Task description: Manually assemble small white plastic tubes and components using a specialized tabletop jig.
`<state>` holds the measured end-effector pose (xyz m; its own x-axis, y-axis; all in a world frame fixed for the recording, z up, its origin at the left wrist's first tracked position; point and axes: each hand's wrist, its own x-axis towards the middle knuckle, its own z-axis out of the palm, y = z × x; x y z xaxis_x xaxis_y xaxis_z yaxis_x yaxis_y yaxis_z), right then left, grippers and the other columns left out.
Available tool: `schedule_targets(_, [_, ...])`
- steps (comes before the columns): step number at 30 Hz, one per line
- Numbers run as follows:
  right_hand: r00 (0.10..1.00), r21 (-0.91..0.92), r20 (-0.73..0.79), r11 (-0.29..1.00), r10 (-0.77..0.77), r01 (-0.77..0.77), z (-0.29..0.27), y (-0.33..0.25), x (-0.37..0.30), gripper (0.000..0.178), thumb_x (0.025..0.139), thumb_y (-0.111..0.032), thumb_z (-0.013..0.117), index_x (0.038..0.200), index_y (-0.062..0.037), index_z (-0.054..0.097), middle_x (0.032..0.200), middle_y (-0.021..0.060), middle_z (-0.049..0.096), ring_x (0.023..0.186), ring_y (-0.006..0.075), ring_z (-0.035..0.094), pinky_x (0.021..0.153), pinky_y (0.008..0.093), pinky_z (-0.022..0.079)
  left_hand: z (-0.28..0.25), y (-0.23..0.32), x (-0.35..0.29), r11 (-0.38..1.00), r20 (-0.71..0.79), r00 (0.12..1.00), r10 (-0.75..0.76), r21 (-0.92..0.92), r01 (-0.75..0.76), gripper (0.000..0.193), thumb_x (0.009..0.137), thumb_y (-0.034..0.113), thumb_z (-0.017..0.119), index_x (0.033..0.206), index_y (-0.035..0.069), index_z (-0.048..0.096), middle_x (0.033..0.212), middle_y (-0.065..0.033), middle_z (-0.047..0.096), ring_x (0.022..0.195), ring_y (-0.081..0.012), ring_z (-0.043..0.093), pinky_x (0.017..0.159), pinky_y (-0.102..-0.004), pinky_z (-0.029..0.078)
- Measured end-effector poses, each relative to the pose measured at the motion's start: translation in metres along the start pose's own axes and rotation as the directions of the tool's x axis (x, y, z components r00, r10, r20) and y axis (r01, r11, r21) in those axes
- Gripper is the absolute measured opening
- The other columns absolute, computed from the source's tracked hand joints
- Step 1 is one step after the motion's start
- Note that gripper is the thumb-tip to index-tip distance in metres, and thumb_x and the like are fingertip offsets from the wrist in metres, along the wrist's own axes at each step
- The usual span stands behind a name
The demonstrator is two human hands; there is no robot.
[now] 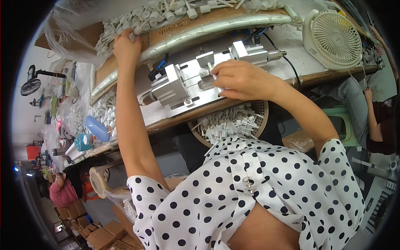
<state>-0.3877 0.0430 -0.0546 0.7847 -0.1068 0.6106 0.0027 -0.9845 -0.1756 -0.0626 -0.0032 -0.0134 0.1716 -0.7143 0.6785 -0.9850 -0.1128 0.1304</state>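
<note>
We could not see much of the small white plastic piece at the metal fixture: the right hand lay over it, and only a short white stem showed past the fingertips, which were pinched closed on it. The fixture's front edge was partly hidden by that hand too. The left hand reached up into the heap of white plastic parts on the cardboard; its fingers curled around one of them, though which piece it gripped we could not make out. The clear plastic bag beside the heap ran off into the dark rim. The held piece looked thin, white and stick-like, sitting upright between two silver blocks of the fixture, on the wooden bench. Below the bench edge a woven basket held more white parts, half covered by our polka-dot blouse. A white fan stood to the right.
</note>
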Motion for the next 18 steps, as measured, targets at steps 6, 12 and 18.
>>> schedule_targets(6, [0.998,-0.035,0.068,0.999,0.017,-0.014,0.008,0.006,0.009,0.02,0.065,-0.014,0.071,0.071,-0.0036,0.054,0.074,0.0095,0.057,0.079,0.0268,0.058,0.073,0.0376,0.047,0.001,-0.018,-0.007,0.991,0.044,0.999,-0.01,-0.134,0.015,0.023,0.073,0.014,0.065,0.093,0.004,0.066,0.092,-0.0164,0.062,0.084,-0.0325,0.06,0.077,-0.0408,0.046])
schedule_targets(12, [0.995,0.167,0.075,0.983,0.067,-0.078,-0.011,0.03,0.03,0.025,0.073,-0.023,0.069,0.089,-0.0044,0.065,0.077,0.0106,0.062,0.077,0.029,0.062,0.068,0.0381,0.049,-0.054,0.021,-0.069,0.801,0.029,0.966,-0.258,-0.552,0.231,0.024,0.076,0.007,0.061,0.099,0.0,0.063,0.098,-0.0127,0.059,0.074,-0.0165,0.057,0.064,-0.029,0.047])
schedule_targets(18, [0.843,-0.364,-0.174,0.762,0.509,-0.535,-0.025,0.114,0.089,0.025,0.078,-0.025,0.058,0.088,-0.0023,0.065,0.077,0.021,0.063,0.078,0.0358,0.062,0.072,0.0455,0.049,-0.064,0.138,-0.173,0.828,0.078,0.996,0.042,-0.56,0.009,0.022,0.075,0.002,0.065,0.096,-0.001,0.06,0.118,-0.019,0.053,0.08,-0.0236,0.058,0.067,-0.0332,0.049])
